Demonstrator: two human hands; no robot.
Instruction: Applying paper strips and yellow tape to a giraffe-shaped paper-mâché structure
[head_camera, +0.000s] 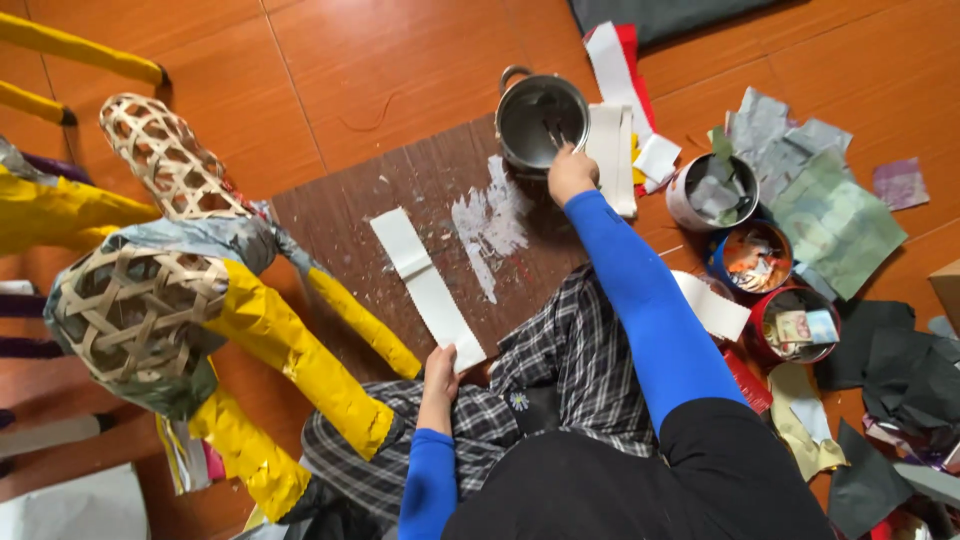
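Pasting paper strips beside a woven animal frame

The left hand (440, 375) is pinching the near end of a long white paper strip (425, 285), its grip pressed together on the edge, while the strip is lying flat across the brown board (350, 215) on the floor. The right hand (570, 172) is reaching into the metal pot (540, 120), its grip closed around a thin tool; what the tool is cannot be told. The strip is looking light, limp and easy to tear, more so once wet, so it is probably best held by both ends and kept flat. Close on the left, the woven frame (140, 300), partly wrapped in yellow paper, is standing.
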